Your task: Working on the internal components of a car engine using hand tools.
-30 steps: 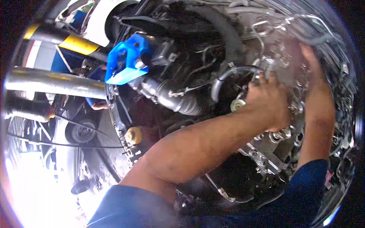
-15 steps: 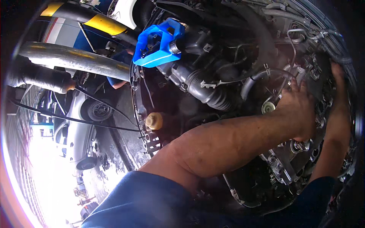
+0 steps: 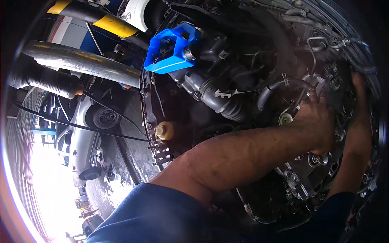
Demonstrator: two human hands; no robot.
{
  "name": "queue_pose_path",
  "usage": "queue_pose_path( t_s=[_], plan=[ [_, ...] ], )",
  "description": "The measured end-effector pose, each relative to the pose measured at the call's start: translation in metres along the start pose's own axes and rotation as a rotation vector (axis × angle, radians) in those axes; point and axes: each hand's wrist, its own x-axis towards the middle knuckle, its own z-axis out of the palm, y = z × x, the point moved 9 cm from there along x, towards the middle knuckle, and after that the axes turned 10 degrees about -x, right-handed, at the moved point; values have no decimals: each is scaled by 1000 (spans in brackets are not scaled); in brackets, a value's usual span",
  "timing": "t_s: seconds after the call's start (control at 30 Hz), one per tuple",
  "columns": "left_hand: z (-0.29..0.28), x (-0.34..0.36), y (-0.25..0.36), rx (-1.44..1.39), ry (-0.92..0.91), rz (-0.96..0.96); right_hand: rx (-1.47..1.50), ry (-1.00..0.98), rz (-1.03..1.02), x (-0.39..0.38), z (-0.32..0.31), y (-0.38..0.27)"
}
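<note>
Across the engine bay reaches my left arm, and my left hand (image 3: 317, 117) rests on top of the engine (image 3: 298, 178). Two of its fingers stretch out, a little apart, by a thin metal pipe (image 3: 313, 60) and the end of a black hose (image 3: 289, 82); its other fingers are hidden. Beside that hand sits a round pale cap (image 3: 285, 119). My right hand (image 3: 358, 81) reaches down at the far right edge of the engine, below a bundle of hoses (image 3: 358, 56). Its fingertips are out of sight among the parts, so I cannot tell what it touches.
A blue plastic frame-shaped piece (image 3: 172, 65) lies at the front of the bay, near a ribbed black intake duct (image 3: 221, 99) and a yellowed reservoir cap (image 3: 164, 130). To the left stand a metal post (image 3: 85, 62), a yellow-black bar (image 3: 115, 26) and a silver car (image 3: 81, 141).
The view has shifted slightly. Both my hands stay in nearly the same places. Another person's arm at the left, behind the post, has mostly gone from sight.
</note>
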Motion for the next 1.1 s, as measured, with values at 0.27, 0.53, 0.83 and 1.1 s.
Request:
queue_pose_path(
  t_s=[0.27, 0.53, 0.83, 1.1],
  plan=[
    [2, 2, 0, -70, -14, 5, -115, 226, -65, -28, -32, -7],
    [6, 9, -1, 34, 21, -91, 112, 1, -31, -83, -101, -25],
    [3, 9, 4, 202, 215, 24, 168, -126, 80, -139, -161, -38],
    [6, 9, 1, 54, 173, 21, 268, -130, 85, -136, -154, -28]
  ],
)
